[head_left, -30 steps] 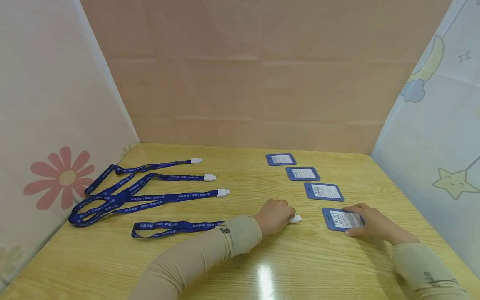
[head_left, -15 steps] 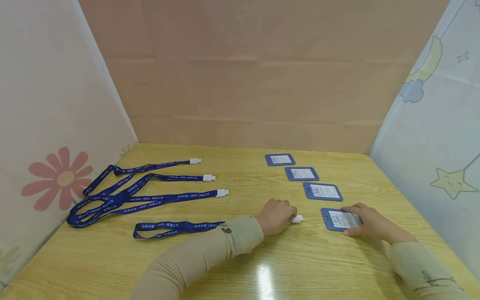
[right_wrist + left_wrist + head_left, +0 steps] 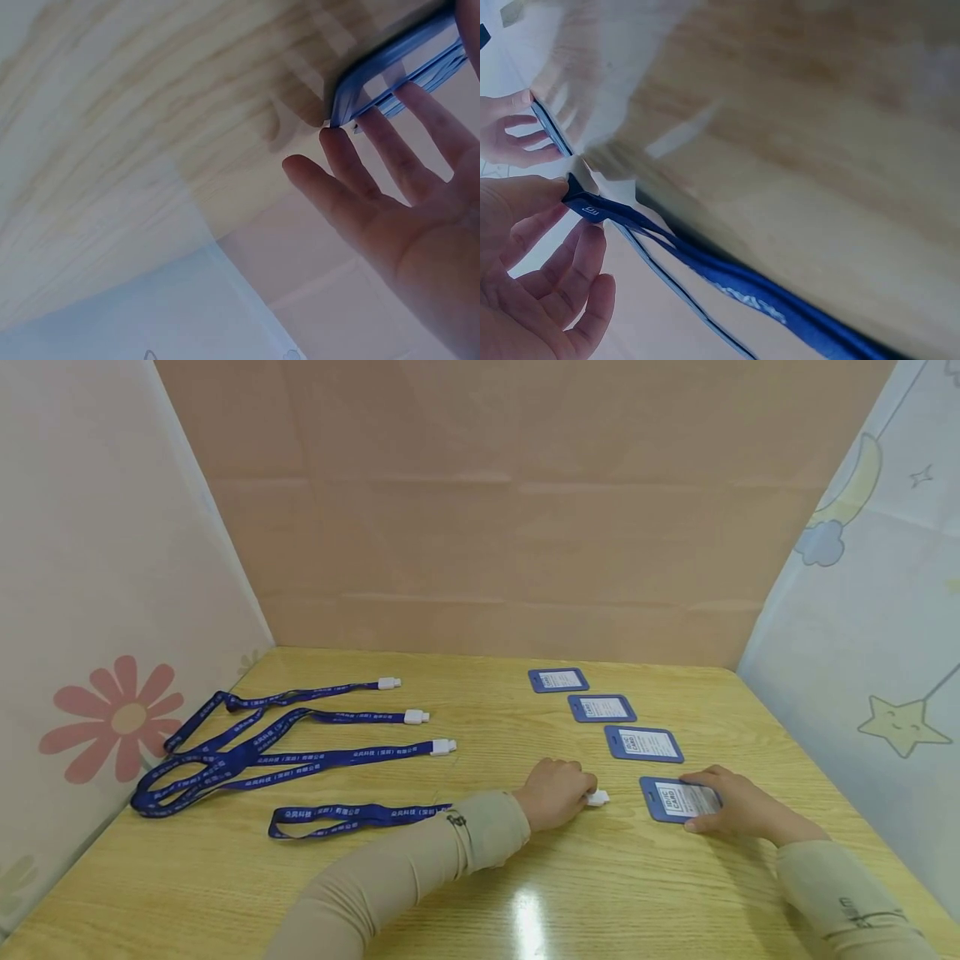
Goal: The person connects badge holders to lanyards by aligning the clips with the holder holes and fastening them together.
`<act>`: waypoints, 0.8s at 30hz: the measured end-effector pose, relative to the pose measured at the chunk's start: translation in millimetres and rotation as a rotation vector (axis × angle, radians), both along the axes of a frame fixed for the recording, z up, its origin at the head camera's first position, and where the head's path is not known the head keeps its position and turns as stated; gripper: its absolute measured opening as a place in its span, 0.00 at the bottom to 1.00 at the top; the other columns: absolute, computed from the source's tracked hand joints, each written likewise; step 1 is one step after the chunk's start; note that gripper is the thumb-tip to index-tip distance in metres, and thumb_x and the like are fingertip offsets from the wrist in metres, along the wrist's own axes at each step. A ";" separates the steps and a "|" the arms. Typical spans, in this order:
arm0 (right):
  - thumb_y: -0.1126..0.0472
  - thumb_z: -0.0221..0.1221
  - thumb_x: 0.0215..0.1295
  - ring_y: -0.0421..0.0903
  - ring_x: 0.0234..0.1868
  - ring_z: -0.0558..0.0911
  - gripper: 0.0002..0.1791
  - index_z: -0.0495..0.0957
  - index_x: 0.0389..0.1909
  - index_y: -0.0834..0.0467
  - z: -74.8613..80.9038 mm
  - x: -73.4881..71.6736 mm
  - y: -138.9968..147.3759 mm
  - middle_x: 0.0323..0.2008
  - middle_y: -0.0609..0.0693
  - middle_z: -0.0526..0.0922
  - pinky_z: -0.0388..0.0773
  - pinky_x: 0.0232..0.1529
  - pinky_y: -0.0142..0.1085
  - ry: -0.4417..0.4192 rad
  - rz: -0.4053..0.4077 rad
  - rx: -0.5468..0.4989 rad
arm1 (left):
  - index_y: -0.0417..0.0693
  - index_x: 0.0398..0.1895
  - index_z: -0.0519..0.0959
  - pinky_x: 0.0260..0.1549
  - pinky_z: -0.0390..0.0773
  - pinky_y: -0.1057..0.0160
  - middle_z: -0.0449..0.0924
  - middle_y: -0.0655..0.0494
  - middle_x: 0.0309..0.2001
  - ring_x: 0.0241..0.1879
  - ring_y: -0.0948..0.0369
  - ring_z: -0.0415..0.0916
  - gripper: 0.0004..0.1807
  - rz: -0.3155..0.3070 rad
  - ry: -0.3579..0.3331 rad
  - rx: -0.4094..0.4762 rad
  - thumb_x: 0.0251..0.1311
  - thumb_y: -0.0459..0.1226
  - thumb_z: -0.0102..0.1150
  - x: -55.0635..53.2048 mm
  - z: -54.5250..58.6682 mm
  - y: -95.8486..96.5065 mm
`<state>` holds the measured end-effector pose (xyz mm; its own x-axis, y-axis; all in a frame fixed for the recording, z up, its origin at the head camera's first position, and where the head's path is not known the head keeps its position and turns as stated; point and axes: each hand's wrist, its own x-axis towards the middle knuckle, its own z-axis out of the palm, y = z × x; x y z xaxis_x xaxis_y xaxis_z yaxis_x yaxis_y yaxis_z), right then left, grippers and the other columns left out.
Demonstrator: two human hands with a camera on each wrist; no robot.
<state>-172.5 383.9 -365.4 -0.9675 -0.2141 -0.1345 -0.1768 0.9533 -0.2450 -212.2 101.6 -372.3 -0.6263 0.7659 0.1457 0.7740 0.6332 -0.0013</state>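
Observation:
In the head view my left hand [image 3: 557, 795] pinches a blue lanyard near its white clip [image 3: 597, 797], which sticks out past the fingertips. Behind the forearm trails the lanyard's looped strap [image 3: 330, 818], partly hidden by the sleeve. The left wrist view has thumb and fingers at the end of the blue lanyard [image 3: 735, 281]. My right hand [image 3: 738, 806] grips a blue ID card holder [image 3: 671, 799] by its right part, thumb on the near edge and fingers on the far edge. The holder's slotted end faces the clip, with a small gap between them.
Three more ID card holders [image 3: 645, 743] lie in a diagonal row behind the right hand. At the left, three blue lanyards [image 3: 300, 756] lie overlapping, their white clips [image 3: 444, 747] pointing right. Printed cloth walls [image 3: 480, 527] surround the wooden table [image 3: 600, 893] at the back and sides.
My left hand has drawn the lanyard slightly to the right, so the clip is a little closer to the held card holder. The right hand keeps its grip. The view has shifted slightly.

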 end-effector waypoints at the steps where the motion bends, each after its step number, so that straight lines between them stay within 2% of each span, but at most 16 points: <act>1: 0.48 0.71 0.43 0.62 0.45 0.75 0.42 0.70 0.57 0.69 0.4 0.2 -0.6 0.49 0.71 0.71 0.72 0.44 0.57 -0.004 0.002 -0.001 | 0.60 0.39 0.83 0.27 0.70 0.71 0.82 0.63 0.33 0.32 0.66 0.79 0.07 0.000 0.001 -0.001 0.61 0.41 0.57 -0.1 -0.3 0.4; 10: 0.47 0.70 0.45 0.64 0.47 0.75 0.44 0.69 0.58 0.70 2.7 2.0 -2.9 0.49 0.69 0.73 0.71 0.48 0.58 -0.029 0.009 0.003 | 0.60 0.40 0.82 0.28 0.71 0.71 0.83 0.63 0.34 0.33 0.66 0.79 0.07 0.000 0.004 -0.010 0.61 0.42 0.57 0.0 -1.2 2.8; 16: 0.47 0.67 0.49 0.63 0.46 0.76 0.41 0.69 0.57 0.72 2.1 1.3 -3.0 0.46 0.67 0.74 0.71 0.47 0.58 -0.002 0.041 0.021 | 0.59 0.39 0.82 0.27 0.71 0.71 0.82 0.63 0.33 0.32 0.66 0.78 0.07 -0.003 0.008 -0.004 0.61 0.41 0.57 0.0 -0.5 3.6; 24: 0.47 0.66 0.51 0.65 0.46 0.76 0.40 0.69 0.57 0.72 2.4 0.7 -4.4 0.46 0.69 0.74 0.71 0.47 0.58 0.000 0.033 0.039 | 0.59 0.40 0.82 0.28 0.71 0.70 0.83 0.63 0.33 0.32 0.67 0.78 0.07 -0.001 -0.003 -0.003 0.61 0.41 0.57 -1.6 -1.3 6.1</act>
<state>-171.7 379.5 -363.0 -0.9599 -0.2406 -0.1437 -0.2083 0.9557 -0.2081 -213.8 107.6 -373.6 -0.6257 0.7671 0.1416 0.7748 0.6322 -0.0013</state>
